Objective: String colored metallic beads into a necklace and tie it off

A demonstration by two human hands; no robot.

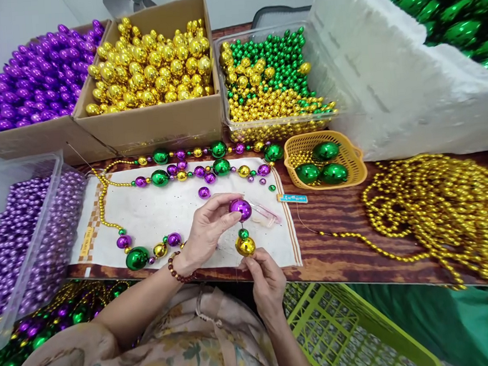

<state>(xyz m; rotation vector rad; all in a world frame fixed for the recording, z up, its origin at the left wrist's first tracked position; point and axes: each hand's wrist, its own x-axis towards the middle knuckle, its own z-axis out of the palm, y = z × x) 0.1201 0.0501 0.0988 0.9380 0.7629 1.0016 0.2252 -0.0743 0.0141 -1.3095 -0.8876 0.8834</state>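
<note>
My left hand (207, 227), with a beaded bracelet on its wrist, pinches a shiny purple bead (240, 209) between thumb and fingers. Below it, a small green bead (243, 234) and a larger gold bead (245, 246) line up on a thin strand. The fingertips of my right hand (268, 279) are closed at the underside of the gold bead. On the white cloth (146, 212) lies a bead garland (160, 178) in purple, green and gold. Loose purple beads (204, 193) rest beside it. A clear plastic packet (266, 212) is behind the held beads.
Boxes of purple beads (44, 77) and gold beads (152, 67) stand at the back. Nearby are a clear bin (277, 122), a yellow basket (327, 184) and a foam box (388, 95). Gold bead strands (442, 213) heap at right; a green crate (333, 327) sits below.
</note>
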